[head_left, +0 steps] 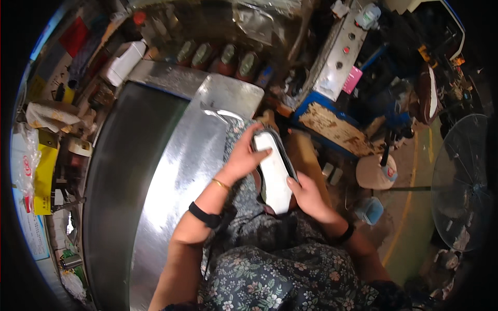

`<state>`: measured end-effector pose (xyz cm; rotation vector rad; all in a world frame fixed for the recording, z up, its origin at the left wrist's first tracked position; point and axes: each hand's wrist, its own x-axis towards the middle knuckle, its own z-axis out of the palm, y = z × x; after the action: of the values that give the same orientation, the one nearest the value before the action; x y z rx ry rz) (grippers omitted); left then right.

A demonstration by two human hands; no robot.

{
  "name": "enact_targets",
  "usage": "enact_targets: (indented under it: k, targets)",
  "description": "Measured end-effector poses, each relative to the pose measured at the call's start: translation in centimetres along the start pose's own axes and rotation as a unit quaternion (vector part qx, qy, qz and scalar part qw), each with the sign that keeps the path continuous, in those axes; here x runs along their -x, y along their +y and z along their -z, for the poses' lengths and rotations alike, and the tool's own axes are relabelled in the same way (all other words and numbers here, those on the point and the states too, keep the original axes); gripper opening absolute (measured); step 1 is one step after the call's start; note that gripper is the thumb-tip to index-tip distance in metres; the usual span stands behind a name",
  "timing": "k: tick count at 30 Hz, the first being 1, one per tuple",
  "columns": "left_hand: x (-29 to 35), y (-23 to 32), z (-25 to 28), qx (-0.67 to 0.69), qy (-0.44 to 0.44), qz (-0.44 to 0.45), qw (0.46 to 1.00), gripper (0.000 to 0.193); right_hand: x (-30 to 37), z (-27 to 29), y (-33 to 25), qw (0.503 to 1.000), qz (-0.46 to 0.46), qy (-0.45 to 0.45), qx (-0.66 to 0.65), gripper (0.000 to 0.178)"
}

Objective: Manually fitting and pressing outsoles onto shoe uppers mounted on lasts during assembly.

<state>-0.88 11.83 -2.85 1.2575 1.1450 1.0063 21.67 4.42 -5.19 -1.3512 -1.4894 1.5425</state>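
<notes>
Floral garment (290, 269) fills the lower edge, cut off there. White shoe sole (275, 173) lies tilted above the lap; its underside is hidden. Left hand (245, 155) clamps its far end, thumb on top; right hand (309, 197) grips its right edge, fingers mostly concealed. Forearms angle inward.

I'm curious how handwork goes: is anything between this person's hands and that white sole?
Nothing visible is: the left hand touches the white sole near its far end, and the right hand touches its right edge.
</notes>
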Motion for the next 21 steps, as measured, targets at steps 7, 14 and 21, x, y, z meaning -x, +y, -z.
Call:
enact_targets:
  k: [7,14,21]
  targets:
    - [3.9,-2.0,0.9,0.078,0.008,-0.010,0.997,0.063,-0.4,3.0,-2.1,0.972,-0.159,-0.106,-0.137,0.045]
    - [3.7,-2.1,-0.4,0.093,0.030,0.031,0.995,0.059,-4.9,-1.0,-0.6,0.977,-0.180,-0.076,0.081,0.064]
    - [2.5,-2.7,0.5,0.068,0.024,0.035,0.997,0.055,-6.1,-2.8,-5.6,0.827,0.078,-0.010,0.556,0.033]
